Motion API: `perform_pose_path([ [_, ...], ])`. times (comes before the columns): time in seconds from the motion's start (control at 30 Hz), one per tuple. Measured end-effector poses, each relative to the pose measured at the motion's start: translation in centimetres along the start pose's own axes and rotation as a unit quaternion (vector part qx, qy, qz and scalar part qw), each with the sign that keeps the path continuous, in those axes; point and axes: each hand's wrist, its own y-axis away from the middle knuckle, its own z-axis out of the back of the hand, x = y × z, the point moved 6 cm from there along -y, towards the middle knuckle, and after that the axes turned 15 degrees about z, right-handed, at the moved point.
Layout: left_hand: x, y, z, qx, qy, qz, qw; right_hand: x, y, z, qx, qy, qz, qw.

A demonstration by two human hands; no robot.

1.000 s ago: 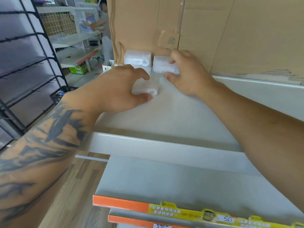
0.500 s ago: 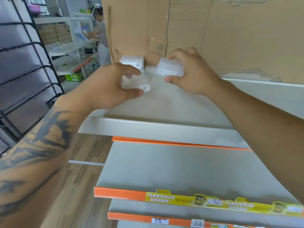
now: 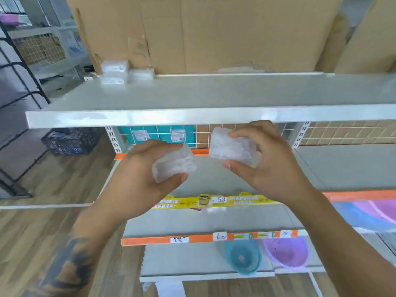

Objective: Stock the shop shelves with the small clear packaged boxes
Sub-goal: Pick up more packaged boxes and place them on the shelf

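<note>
White shop shelving (image 3: 192,116) fills the view, with three clear boxes (image 3: 115,71) stacked at the back left of its top shelf against cardboard (image 3: 214,33). Below the shelf edge, the left hand (image 3: 139,183) grips one clear box (image 3: 173,162). Just beside it, the right hand (image 3: 270,166) pinches another box (image 3: 232,147).

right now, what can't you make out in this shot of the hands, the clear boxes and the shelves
Head view only:
- Contents of the small clear plastic box in the left hand: motion blur; left hand covers its underside.
- Contents of the clear box in the right hand: blurred; right hand fingers wrap it.
- Count of clear boxes stacked at the grey top shelf's back left: small, smeared.
- Yellow price strip text: blurred, partly behind wrists.
</note>
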Motion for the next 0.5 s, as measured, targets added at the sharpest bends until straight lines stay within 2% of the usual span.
perform_pose_path([
  [0.23, -7.7, 8.3, -11.1, 0.096, 0.013, 0.000, 0.995, -0.5, 16.4, 6.5, -0.024, -0.013, -0.087, 0.996],
  [0.5, -15.5, 13.6, -21.9, 0.189, 0.062, -0.005, 0.980, -1.9, 29.4, 13.4, -0.025, -0.017, -0.189, 0.982],
])
